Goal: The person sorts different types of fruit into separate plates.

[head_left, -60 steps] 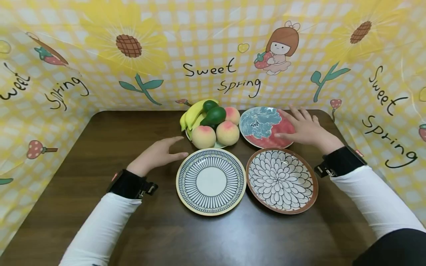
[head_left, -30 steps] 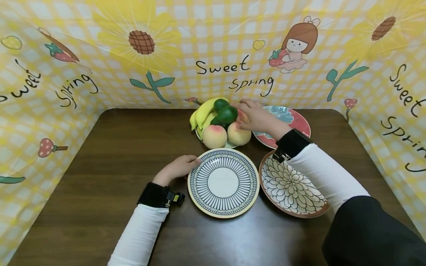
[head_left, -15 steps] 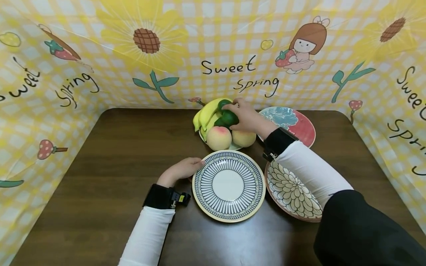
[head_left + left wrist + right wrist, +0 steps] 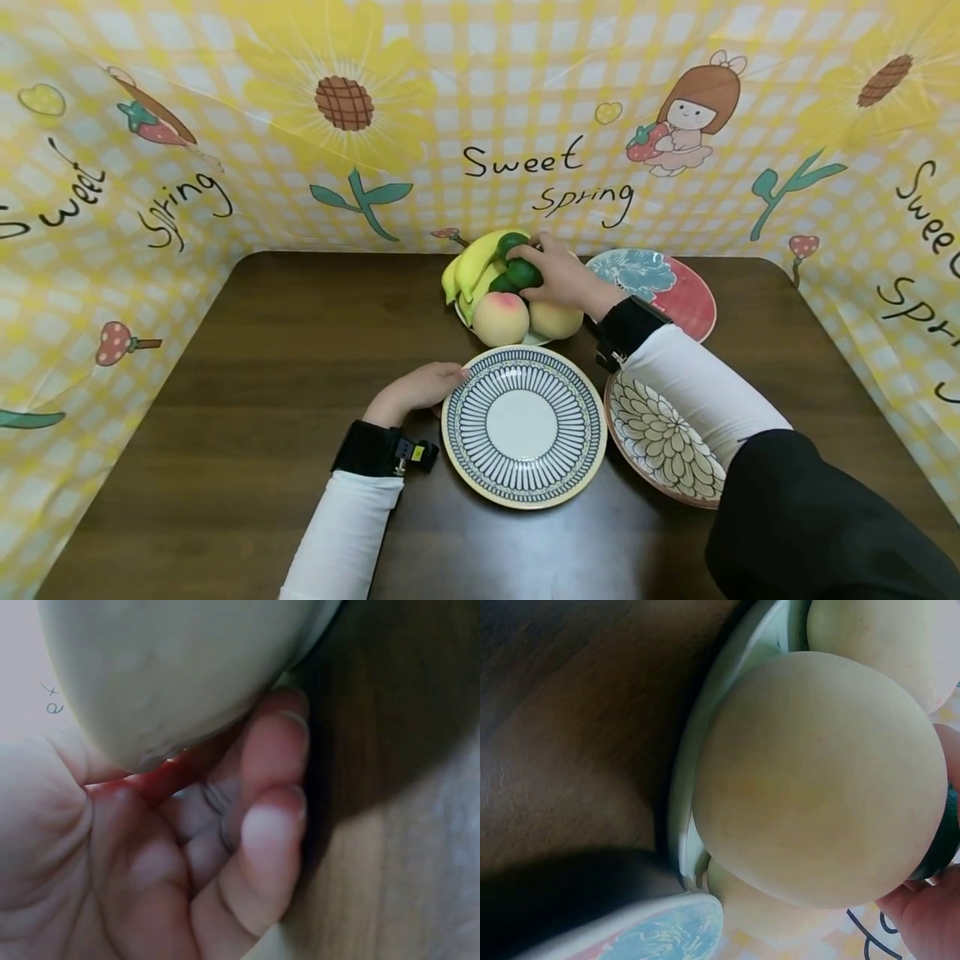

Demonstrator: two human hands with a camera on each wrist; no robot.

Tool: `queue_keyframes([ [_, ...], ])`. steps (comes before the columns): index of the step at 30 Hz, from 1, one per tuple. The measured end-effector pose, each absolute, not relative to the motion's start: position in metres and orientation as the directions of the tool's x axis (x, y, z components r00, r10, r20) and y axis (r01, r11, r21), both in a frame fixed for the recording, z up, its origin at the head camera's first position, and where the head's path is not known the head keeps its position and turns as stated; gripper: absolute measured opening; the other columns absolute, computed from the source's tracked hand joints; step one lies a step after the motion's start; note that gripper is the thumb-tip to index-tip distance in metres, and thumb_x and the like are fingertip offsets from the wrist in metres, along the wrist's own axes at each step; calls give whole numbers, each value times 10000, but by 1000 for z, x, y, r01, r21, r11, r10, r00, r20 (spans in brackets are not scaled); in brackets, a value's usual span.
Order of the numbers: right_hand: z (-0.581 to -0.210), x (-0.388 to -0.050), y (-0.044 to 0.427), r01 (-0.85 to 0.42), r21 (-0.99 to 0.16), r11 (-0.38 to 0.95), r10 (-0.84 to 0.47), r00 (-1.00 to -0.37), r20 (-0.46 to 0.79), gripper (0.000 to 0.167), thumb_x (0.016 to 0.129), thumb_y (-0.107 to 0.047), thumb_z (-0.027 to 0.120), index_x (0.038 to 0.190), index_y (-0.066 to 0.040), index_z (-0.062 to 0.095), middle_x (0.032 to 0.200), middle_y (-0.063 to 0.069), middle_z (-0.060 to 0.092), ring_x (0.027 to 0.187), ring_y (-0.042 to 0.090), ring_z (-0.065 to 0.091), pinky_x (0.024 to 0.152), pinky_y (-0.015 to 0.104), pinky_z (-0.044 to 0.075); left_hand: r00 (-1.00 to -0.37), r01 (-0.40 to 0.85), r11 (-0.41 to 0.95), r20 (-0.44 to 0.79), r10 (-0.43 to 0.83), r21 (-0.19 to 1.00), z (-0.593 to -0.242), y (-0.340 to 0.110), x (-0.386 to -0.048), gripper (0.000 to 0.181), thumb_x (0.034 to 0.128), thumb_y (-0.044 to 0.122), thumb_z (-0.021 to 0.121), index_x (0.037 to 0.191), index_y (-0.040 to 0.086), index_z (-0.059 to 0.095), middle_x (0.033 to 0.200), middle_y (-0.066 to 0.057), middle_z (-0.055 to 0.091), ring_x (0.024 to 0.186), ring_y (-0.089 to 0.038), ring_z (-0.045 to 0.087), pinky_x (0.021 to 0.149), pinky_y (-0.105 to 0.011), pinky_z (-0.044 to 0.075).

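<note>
In the head view my left hand grips the left rim of a white plate with blue radiating lines. Its thumb lies on the rim, and the left wrist view shows curled fingers at the underside. My right hand reaches over the fruit and holds a dark green avocado between thumb and fingers. A second avocado lies just behind it. Bananas and a front peach share the pale fruit plate. Another peach fills the right wrist view; the rear peach is mostly hidden.
A red and blue flower plate stands right of the fruit. Nearer, a brown-rimmed petal-pattern plate is partly covered by my right sleeve. All rest on a brown table, with a yellow checked cloth behind.
My right hand moved left from the red and blue plate to the fruit and took hold of the front avocado. My left hand came to the blue-lined plate and gripped its rim.
</note>
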State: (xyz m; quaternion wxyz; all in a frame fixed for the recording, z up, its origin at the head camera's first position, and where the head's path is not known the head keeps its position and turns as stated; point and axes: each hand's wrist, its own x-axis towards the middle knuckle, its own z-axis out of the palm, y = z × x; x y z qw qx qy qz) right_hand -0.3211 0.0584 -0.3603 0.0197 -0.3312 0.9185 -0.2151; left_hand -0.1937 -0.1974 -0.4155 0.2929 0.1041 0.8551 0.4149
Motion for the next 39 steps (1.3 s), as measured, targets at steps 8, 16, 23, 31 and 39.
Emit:
queue_keyframes([
  [8, -355, -313, 59, -609, -379, 696, -605, -783, 146, 539, 935, -161, 721, 1432, -77, 528, 1384, 289, 459, 1182, 426, 525, 1003, 537, 475, -809, -80, 658, -434, 395, 749, -413, -197, -193, 404, 1121, 255, 354, 1202, -18, 640, 846, -47, 631, 741, -122, 595, 704, -237, 494],
  [16, -335, -306, 64, -645, -349, 680, -621, -759, 193, 542, 940, -150, 709, 1439, -60, 518, 1352, 265, 483, 1097, 390, 559, 943, 499, 495, -821, -82, 685, -439, 365, 723, -407, -196, -199, 436, 1126, 278, 334, 1272, -10, 627, 988, -105, 669, 944, -191, 630, 919, -330, 492],
  [23, -333, -290, 74, -667, -297, 683, -645, -742, 184, 570, 918, -187, 737, 1438, -64, 540, 1338, 255, 534, 1142, 395, 564, 944, 502, 492, -812, -65, 697, -444, 379, 714, -413, -196, -196, 446, 1128, 287, 328, 1306, -5, 614, 1060, -118, 675, 1028, -210, 618, 983, -366, 478],
  [31, -338, -261, 79, -726, -280, 629, -706, -683, 187, 546, 901, -174, 738, 1398, -33, 559, 1300, 262, 538, 1099, 367, 557, 906, 492, 518, -804, -46, 697, -441, 399, 716, -416, -194, -194, 423, 1128, 269, 322, 1280, -16, 595, 957, -96, 639, 887, -172, 605, 832, -268, 468],
  [39, -342, -228, 65, -761, -232, 606, -783, -622, -2, 565, 906, -254, 754, 1393, -77, 529, 1204, 211, 583, 992, 307, 605, 856, 456, 543, -806, -62, 709, -454, 380, 703, -414, -193, -192, 442, 1132, 285, 305, 1310, -9, 583, 1000, -111, 636, 949, -203, 600, 887, -316, 466],
])
